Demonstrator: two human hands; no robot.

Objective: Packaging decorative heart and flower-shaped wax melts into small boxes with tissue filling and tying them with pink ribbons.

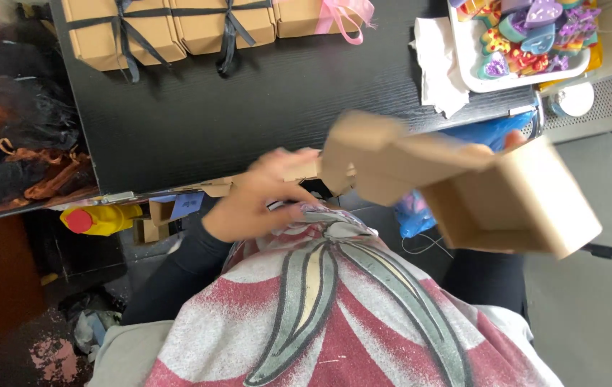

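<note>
A brown cardboard box [506, 201], open and partly folded, is held in the air at the right, blurred by motion. My right hand [515, 139] is almost hidden behind it; only fingertips show at its top edge. My left hand [263, 197] reaches to the near edge of the black table [263, 107], fingers curled on a flat cardboard piece [299, 172] lying there beside the box's flap.
Three closed brown boxes [198, 25] tied with black and pink ribbons line the table's far edge. A white tray [528, 39] of colourful heart-shaped pieces and white paper [438, 64] sit at far right. A yellow bottle with a red cap [98, 218] lies under the table at left.
</note>
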